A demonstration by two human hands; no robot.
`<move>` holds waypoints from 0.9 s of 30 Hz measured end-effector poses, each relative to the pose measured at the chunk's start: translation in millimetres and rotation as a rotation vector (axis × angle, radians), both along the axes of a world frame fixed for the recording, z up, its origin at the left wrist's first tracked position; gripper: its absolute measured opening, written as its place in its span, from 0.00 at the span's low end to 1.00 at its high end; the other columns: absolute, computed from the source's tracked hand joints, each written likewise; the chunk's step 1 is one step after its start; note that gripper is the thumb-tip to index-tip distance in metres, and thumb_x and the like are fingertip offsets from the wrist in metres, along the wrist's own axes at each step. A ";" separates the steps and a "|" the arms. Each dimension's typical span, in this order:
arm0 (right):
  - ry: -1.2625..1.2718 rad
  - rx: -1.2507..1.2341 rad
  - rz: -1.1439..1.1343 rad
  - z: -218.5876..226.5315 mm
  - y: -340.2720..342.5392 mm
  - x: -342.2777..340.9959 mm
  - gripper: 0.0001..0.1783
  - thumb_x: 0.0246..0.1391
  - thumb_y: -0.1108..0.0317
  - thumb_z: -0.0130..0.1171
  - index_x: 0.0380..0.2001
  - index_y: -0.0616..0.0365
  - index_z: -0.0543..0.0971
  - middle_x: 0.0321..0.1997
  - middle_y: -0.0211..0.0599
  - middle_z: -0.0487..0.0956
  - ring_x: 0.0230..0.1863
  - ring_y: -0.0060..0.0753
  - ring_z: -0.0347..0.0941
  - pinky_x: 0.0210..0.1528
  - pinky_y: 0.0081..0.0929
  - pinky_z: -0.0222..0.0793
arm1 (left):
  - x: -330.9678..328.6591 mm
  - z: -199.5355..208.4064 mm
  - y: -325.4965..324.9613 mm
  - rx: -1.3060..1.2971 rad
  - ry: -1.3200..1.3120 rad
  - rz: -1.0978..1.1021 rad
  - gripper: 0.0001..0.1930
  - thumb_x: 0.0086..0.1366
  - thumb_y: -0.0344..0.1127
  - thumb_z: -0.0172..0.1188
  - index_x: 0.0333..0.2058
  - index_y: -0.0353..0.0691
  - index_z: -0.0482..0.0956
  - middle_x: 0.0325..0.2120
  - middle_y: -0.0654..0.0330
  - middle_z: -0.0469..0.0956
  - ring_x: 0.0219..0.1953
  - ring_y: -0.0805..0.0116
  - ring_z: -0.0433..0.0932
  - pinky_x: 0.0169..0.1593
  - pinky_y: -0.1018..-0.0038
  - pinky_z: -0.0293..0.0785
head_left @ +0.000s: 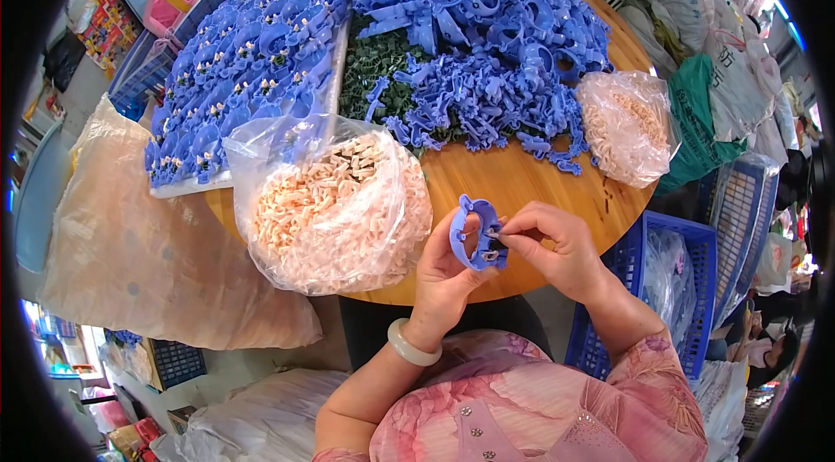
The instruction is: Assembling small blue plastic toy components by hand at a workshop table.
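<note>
Over the near edge of the round wooden table, my left hand (439, 275) is closed round a blue plastic ring-shaped part (458, 237) with an open middle. A small dark piece and pale bits show on its right side. There the thumb and forefinger of my right hand (561, 249) pinch together; what is between the fingertips is too small to make out. Left of my hands stands an open clear plastic bag (335, 210) of small cream-coloured plastic pieces. A white bangle circles my left wrist.
Loose blue plastic parts (487, 1) are heaped on the table (522, 179), beside small dark green pieces (374, 75). A board of blue assemblies (252, 62) lies far left. Another bag of cream pieces (626, 127) sits right; a blue crate (631, 253) stands below.
</note>
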State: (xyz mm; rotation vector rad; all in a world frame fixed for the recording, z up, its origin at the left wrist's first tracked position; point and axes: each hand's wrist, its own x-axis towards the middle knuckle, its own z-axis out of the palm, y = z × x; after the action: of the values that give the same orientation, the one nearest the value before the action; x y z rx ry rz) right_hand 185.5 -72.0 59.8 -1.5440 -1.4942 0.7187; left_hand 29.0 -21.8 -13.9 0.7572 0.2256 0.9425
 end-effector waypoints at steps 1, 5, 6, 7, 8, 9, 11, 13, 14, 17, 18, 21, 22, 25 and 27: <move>0.050 -0.010 0.005 -0.1 -0.4 1.8 0.04 0.51 0.78 0.59 0.32 0.63 0.78 0.33 0.36 0.76 0.32 0.23 0.73 0.32 0.17 0.69 | 1.8 0.4 1.4 0.005 -0.012 -0.013 0.35 0.55 0.19 0.61 0.61 0.40 0.58 0.56 0.60 0.65 0.58 0.61 0.66 0.56 0.68 0.70; 0.014 0.057 -0.015 -1.8 -0.3 5.2 0.03 0.49 0.77 0.59 0.30 0.61 0.77 0.28 0.35 0.73 0.27 0.26 0.70 0.28 0.20 0.65 | 6.2 0.8 0.7 0.007 -0.010 -0.039 0.36 0.54 0.19 0.61 0.61 0.39 0.57 0.55 0.59 0.66 0.58 0.60 0.66 0.56 0.67 0.70; 0.010 0.056 -0.018 -1.5 0.3 5.4 0.03 0.49 0.76 0.60 0.30 0.61 0.77 0.28 0.35 0.73 0.26 0.27 0.70 0.28 0.21 0.65 | 6.7 1.8 1.8 0.007 -0.009 -0.037 0.36 0.54 0.19 0.61 0.61 0.39 0.57 0.55 0.59 0.66 0.58 0.60 0.66 0.56 0.67 0.70; 0.008 0.055 -0.016 -1.0 2.2 5.2 0.03 0.48 0.76 0.60 0.29 0.61 0.77 0.27 0.35 0.72 0.26 0.28 0.70 0.28 0.22 0.65 | 6.8 3.6 4.4 0.007 -0.001 -0.046 0.35 0.55 0.19 0.61 0.60 0.38 0.58 0.55 0.58 0.67 0.58 0.61 0.67 0.56 0.67 0.69; 0.019 0.061 0.006 -1.8 5.2 2.7 0.03 0.48 0.76 0.60 0.29 0.61 0.77 0.27 0.35 0.72 0.26 0.28 0.70 0.28 0.22 0.65 | 2.1 5.2 7.5 0.010 0.015 -0.038 0.34 0.55 0.19 0.61 0.60 0.38 0.59 0.54 0.57 0.67 0.57 0.61 0.67 0.56 0.67 0.69; -0.057 0.072 0.020 -2.7 8.0 1.0 0.04 0.47 0.75 0.61 0.28 0.60 0.76 0.26 0.35 0.72 0.26 0.29 0.69 0.28 0.24 0.65 | -2.0 6.3 8.8 -0.019 0.050 -0.048 0.33 0.55 0.19 0.60 0.59 0.37 0.60 0.54 0.57 0.68 0.57 0.62 0.68 0.57 0.67 0.69; -0.137 0.119 0.102 -5.7 17.6 -0.7 0.05 0.45 0.73 0.63 0.26 0.60 0.76 0.25 0.36 0.72 0.26 0.32 0.69 0.28 0.27 0.63 | -10.1 9.1 11.6 -0.051 0.110 -0.072 0.29 0.56 0.20 0.58 0.58 0.37 0.62 0.52 0.58 0.69 0.55 0.67 0.69 0.57 0.68 0.68; -0.099 0.072 0.118 -8.9 21.7 4.8 0.05 0.43 0.76 0.63 0.24 0.60 0.76 0.24 0.35 0.73 0.26 0.29 0.68 0.27 0.24 0.63 | -14.2 5.3 13.9 -0.044 0.061 -0.118 0.26 0.55 0.22 0.57 0.55 0.36 0.66 0.48 0.61 0.71 0.50 0.72 0.71 0.55 0.71 0.68; 0.011 -0.034 0.012 -6.6 23.5 2.4 0.05 0.43 0.77 0.62 0.24 0.59 0.76 0.24 0.30 0.72 0.26 0.23 0.67 0.29 0.22 0.63 | -19.6 4.8 13.1 -0.041 0.018 -0.110 0.24 0.54 0.24 0.57 0.52 0.36 0.68 0.45 0.63 0.72 0.48 0.73 0.70 0.53 0.73 0.68; 0.174 0.012 0.043 -30.0 18.2 80.5 0.15 0.53 0.70 0.56 0.44 0.57 0.72 0.40 0.33 0.72 0.35 0.21 0.69 0.38 0.17 0.63 | 8.2 12.8 9.0 0.111 -0.024 -0.204 0.23 0.56 0.31 0.60 0.52 0.36 0.69 0.43 0.66 0.71 0.45 0.76 0.68 0.50 0.76 0.67; 0.142 0.083 0.074 -18.8 21.8 62.5 0.21 0.56 0.63 0.55 0.52 0.57 0.69 0.39 0.29 0.76 0.36 0.22 0.72 0.34 0.16 0.65 | 13.6 19.8 8.0 0.115 -0.066 -0.243 0.19 0.56 0.32 0.60 0.48 0.36 0.72 0.40 0.68 0.72 0.43 0.78 0.68 0.48 0.77 0.66; -0.110 0.162 0.195 -23.7 50.3 56.0 0.15 0.56 0.68 0.54 0.46 0.62 0.72 0.37 0.35 0.77 0.35 0.31 0.72 0.36 0.25 0.69 | 19.9 6.5 1.2 -0.127 -0.228 -0.404 0.12 0.54 0.30 0.59 0.39 0.38 0.75 0.33 0.66 0.75 0.37 0.74 0.74 0.42 0.75 0.71; 0.009 -0.064 0.233 6.1 46.9 10.9 0.08 0.58 0.72 0.53 0.37 0.64 0.77 0.32 0.36 0.76 0.30 0.29 0.70 0.34 0.23 0.69 | 7.8 2.4 4.4 -0.171 -0.190 -0.327 0.10 0.56 0.32 0.59 0.38 0.39 0.75 0.30 0.65 0.74 0.33 0.75 0.73 0.35 0.77 0.68; 0.014 -0.045 0.380 8.9 62.0 5.8 0.06 0.59 0.72 0.51 0.34 0.64 0.75 0.29 0.32 0.76 0.26 0.20 0.67 0.27 0.16 0.63 | -6.6 12.8 7.5 -0.207 -0.090 -0.210 0.10 0.59 0.34 0.58 0.38 0.39 0.74 0.25 0.63 0.72 0.28 0.72 0.72 0.28 0.77 0.67; 0.094 -0.050 0.321 2.4 65.7 18.7 0.07 0.59 0.71 0.52 0.33 0.64 0.76 0.28 0.32 0.76 0.25 0.20 0.66 0.26 0.17 0.63 | -0.1 10.6 9.0 -0.151 0.063 -0.097 0.13 0.58 0.34 0.58 0.41 0.37 0.71 0.29 0.59 0.73 0.31 0.66 0.74 0.32 0.70 0.71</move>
State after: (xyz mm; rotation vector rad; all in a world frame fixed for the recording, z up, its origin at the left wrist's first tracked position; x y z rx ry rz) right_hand 204.2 -6.3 62.1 -1.2998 -1.6825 1.0054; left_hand 28.9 -12.8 -3.3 0.6530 0.3092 0.8009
